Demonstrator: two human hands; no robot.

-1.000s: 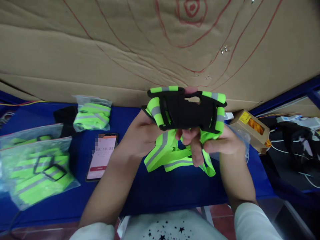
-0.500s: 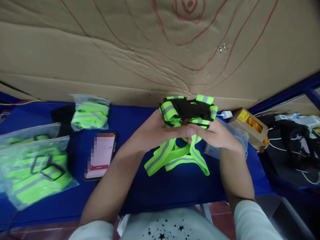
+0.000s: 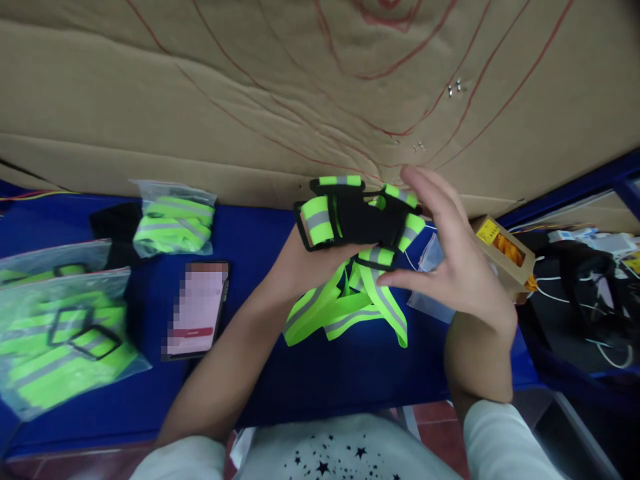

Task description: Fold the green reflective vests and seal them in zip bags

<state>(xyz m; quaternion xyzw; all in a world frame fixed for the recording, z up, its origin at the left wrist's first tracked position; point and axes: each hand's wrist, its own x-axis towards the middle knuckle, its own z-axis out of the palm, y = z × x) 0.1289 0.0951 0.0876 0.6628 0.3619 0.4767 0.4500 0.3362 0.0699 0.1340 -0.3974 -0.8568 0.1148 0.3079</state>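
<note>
A neon-green reflective vest (image 3: pixel 353 319) of elastic straps with grey stripes hangs in front of me. Its black plastic buckles (image 3: pixel 361 220) and folded strap loops are gathered at the top, while the lower straps dangle over the blue table. My left hand (image 3: pixel 315 263) is closed around the bundle from below and left; its fingers are mostly hidden behind the buckles. On the right side, my right hand (image 3: pixel 457 270) is open, its fingers stretched upward and its thumb pointing left close to a strap. Whether that thumb touches the strap, I cannot tell.
Clear bags (image 3: pixel 65 347) of green straps lie at the left, with another bag (image 3: pixel 175 223) farther back. A phone (image 3: pixel 197 313) rests beside my left forearm. Rightward are a cardboard box (image 3: pixel 505 257), a plastic bag (image 3: pixel 433 293) and cables. A cardboard panel (image 3: pixel 225 133) rises behind the blue table.
My right hand has let go of the bundle and opened, moving to its right. The buckles have shifted slightly left and tilted, still in my left hand.
</note>
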